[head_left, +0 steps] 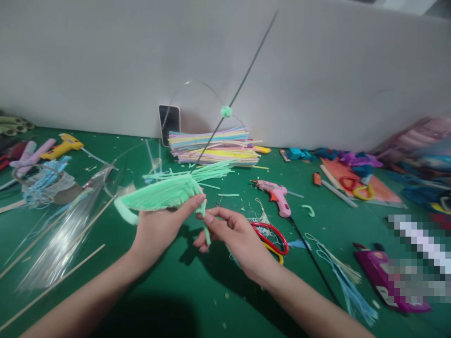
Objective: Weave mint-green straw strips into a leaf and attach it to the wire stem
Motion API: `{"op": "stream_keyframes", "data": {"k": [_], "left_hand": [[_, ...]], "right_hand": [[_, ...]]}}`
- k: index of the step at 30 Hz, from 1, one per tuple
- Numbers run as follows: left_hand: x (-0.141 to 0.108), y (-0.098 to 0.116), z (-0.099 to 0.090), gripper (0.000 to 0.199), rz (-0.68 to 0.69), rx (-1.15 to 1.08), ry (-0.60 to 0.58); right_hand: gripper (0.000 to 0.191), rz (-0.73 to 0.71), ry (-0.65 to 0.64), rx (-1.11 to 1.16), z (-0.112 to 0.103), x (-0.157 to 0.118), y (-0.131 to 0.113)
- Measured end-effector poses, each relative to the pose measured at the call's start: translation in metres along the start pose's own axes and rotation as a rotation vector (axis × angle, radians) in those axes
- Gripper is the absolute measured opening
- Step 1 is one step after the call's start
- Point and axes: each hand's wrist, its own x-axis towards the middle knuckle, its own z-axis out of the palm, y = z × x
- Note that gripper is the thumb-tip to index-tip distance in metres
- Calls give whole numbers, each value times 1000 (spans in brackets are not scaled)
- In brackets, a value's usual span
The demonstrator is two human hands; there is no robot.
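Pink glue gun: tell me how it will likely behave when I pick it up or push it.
The pink glue gun should feel stiff, as its body looks like hard molded plastic. The black cord trailing from its handle may drag or tug as it lifts. Lying flat with that handle jutting out, it would probably slide or pivot rather than roll.

This looks like a craft workshop, shown by a green worktop (327, 234) with pastel pipe cleaners (214, 149) bundled at twelve o'clock, a yellow glue gun (63, 146) at nine, a pink glue gun (281, 197) at four, red scissor handles (283, 242) at five and small offcuts (228, 195) scattered about
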Motion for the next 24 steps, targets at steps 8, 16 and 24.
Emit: {"op": "stream_keyframes", "data": {"k": [8,16,24], "left_hand": [[1,-4,2,4,44,-5,10],[11,-3,0,21,-289,-604,-115],[0,2,9,28,-430,-703,-150]], "right_hand": [[24,110,-50,207,-8,3,1],[15,-240,9,-138,-1,-3,3],[12,-649,237,-391,-13,6,13]]}}
